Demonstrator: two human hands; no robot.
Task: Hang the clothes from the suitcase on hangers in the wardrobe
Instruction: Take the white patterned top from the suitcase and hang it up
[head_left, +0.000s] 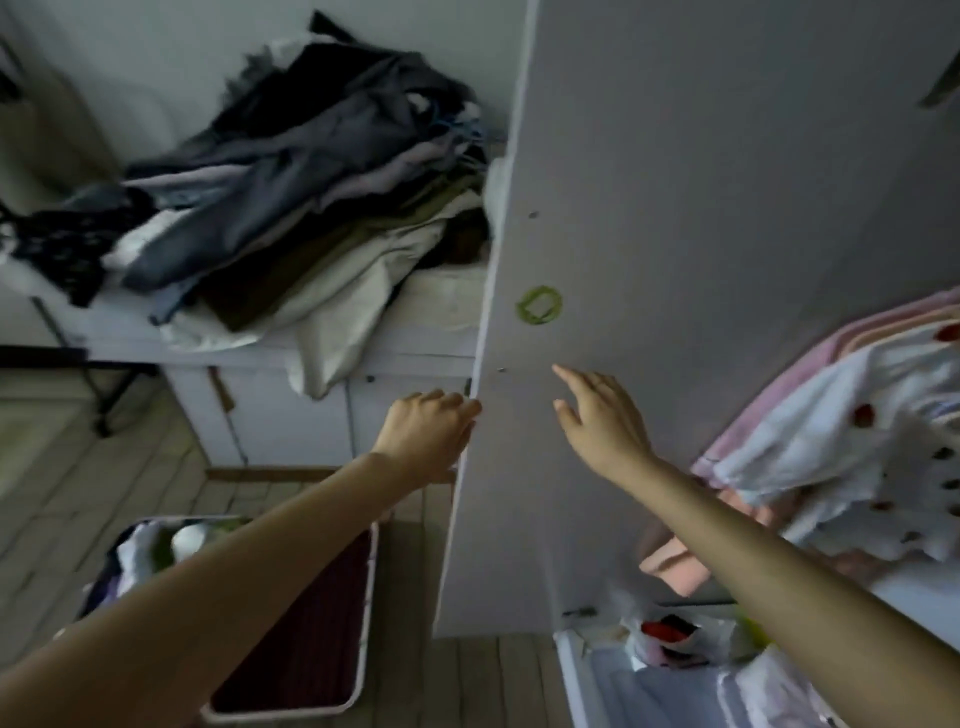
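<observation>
The white wardrobe door (675, 234) stands open in the middle, seen edge-on at its left. My left hand (428, 431) grips the door's left edge, fingers curled round it. My right hand (597, 421) is spread open against the door's inner face, holding nothing. The open suitcase (358, 649) lies on the floor at lower left with a dark red lining and several light clothes inside. White and pink garments (841, 457) hang inside the wardrobe at right.
A pile of dark and beige clothes (311, 197) lies on a white cabinet (291, 415) at left. A green ring sticker (539, 305) marks the door. A plastic bag (670, 639) sits on the wardrobe floor at lower right. Tiled floor lies at left.
</observation>
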